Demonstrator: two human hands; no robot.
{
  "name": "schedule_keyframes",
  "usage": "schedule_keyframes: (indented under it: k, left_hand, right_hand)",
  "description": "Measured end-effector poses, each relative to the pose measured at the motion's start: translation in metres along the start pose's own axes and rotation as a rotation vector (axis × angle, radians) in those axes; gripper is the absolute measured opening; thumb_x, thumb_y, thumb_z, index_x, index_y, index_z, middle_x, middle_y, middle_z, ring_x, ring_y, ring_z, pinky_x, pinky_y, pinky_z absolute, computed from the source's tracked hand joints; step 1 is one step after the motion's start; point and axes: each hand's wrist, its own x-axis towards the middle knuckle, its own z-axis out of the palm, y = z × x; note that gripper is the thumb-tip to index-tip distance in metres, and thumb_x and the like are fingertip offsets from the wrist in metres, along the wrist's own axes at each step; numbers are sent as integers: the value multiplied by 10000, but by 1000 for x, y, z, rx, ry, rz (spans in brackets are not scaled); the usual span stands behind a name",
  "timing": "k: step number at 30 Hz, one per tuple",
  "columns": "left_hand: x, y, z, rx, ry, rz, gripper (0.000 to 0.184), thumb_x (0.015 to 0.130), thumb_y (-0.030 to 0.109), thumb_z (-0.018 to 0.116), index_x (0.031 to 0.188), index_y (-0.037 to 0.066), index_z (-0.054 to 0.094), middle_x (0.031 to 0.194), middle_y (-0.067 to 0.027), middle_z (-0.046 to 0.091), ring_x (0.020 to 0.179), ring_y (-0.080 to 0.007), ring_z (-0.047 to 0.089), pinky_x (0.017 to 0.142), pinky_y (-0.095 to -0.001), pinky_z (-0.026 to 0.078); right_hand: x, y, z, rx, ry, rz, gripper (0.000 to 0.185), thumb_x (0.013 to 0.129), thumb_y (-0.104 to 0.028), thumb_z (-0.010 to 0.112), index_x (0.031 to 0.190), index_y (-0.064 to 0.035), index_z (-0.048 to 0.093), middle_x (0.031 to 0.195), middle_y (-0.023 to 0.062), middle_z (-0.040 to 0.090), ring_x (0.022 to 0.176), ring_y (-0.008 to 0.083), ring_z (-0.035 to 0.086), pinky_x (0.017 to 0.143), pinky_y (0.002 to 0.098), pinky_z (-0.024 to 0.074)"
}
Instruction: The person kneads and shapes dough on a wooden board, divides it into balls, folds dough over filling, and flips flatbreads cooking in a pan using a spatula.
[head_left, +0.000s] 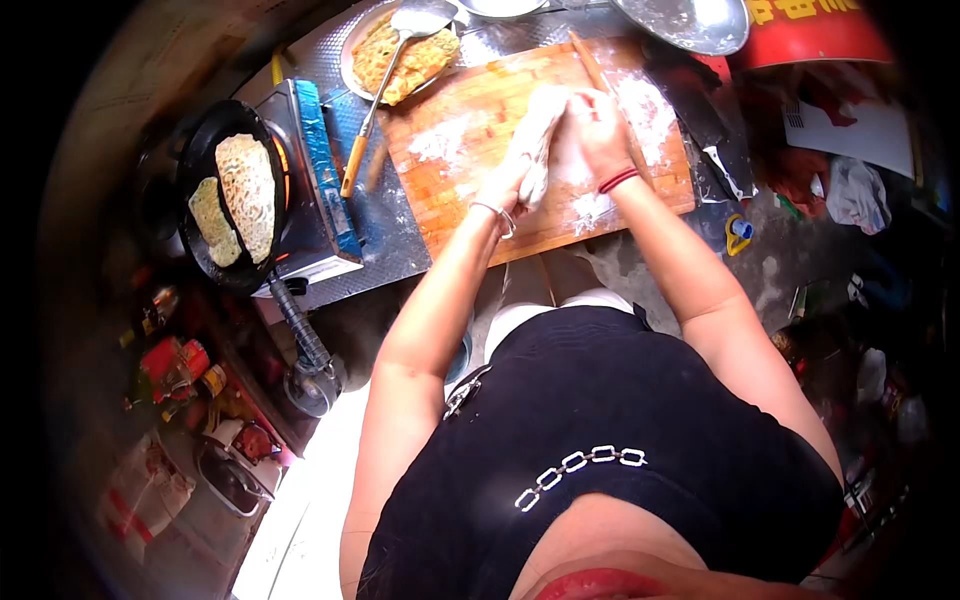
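A long, floury strip of dough (pixel 542 125) is stretched lengthwise above the wooden board (pixel 470 215). My left hand (pixel 508 185) is closed round its near end. My right hand (pixel 600 132) has its fingers curled at the far end of the dough, seemingly gripping it; the fingertips are partly hidden. A thin wooden rolling pin (pixel 588 62) lies just beyond my right hand. White flour (pixel 438 142) is scattered in patches over the board.
At left, a black frying pan (pixel 212 262) with two flatbreads (pixel 246 190) sits on a lit gas stove (pixel 312 265). Behind stand a plate of cooked flatbread (pixel 428 72) with a spatula (pixel 360 150) across it, and a metal bowl (pixel 690 22).
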Motion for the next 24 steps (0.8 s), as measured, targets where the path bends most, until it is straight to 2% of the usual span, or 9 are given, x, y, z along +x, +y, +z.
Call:
schedule_keyframes:
  k: [3,6,9,11,15,18,19,21,24]
  left_hand:
    - [-9,-16,21,-130,89,-3,326,896,333,570,1136,119,519,767,-32,616,523,-142,533,431,-247,400]
    - [14,-30,-11,150,27,-15,407,898,412,544,1149,101,469,751,-61,598,523,-146,540,438,-270,442]
    - [32,-41,-15,525,267,94,334,887,342,563,1091,82,513,885,-97,613,702,-184,623,507,-335,532]
    - [6,-27,6,128,212,-3,325,877,295,580,1092,61,508,947,-106,609,758,-209,633,549,-351,549]
    - [1,-18,-4,297,192,4,347,841,316,630,987,9,563,873,-109,639,690,-188,640,561,-321,546]
    - [3,-8,-7,784,312,145,353,801,341,656,764,-10,647,650,-80,641,565,-138,614,542,-286,515]
    - [6,-11,-10,1006,368,204,382,743,407,648,799,31,677,770,-175,661,738,-273,656,680,-382,507]
    - [-12,1,5,1284,434,160,339,751,366,628,837,43,684,832,-199,651,789,-352,634,727,-413,494]
    - [-2,-27,-7,1103,506,381,261,762,282,597,799,36,675,828,-225,638,808,-375,622,722,-430,489]
  right_hand:
    - [-13,-21,43,-294,-31,-111,454,862,-264,576,1232,-22,473,1266,191,445,1206,315,396,1024,387,315]
    - [-1,-49,70,-446,-180,-81,515,814,-301,545,1267,-71,463,1290,188,385,1196,373,325,1003,495,281]
    - [10,-42,80,-597,-230,-95,506,776,-296,574,1239,-107,496,1279,157,402,1185,343,342,991,501,286]
    - [19,-37,83,-600,-226,-150,460,759,-294,587,1181,-117,540,1249,127,432,1164,324,365,985,498,285]
    - [27,-43,73,-562,-249,-131,376,762,-396,638,1003,-107,633,1102,82,559,1079,279,468,938,398,362]
    - [41,-32,64,115,-361,115,406,807,-435,626,722,-39,646,742,125,608,765,272,576,716,356,450]
    - [38,-56,46,108,-320,-17,368,814,-384,627,693,-37,621,667,118,582,662,250,565,618,339,439]
    - [10,-94,23,-110,-394,-130,328,811,-316,620,616,-62,549,619,90,546,563,240,536,519,346,413]
    - [-38,-82,29,-341,-366,-413,255,776,-243,622,582,-115,516,586,60,530,559,248,552,506,367,434]
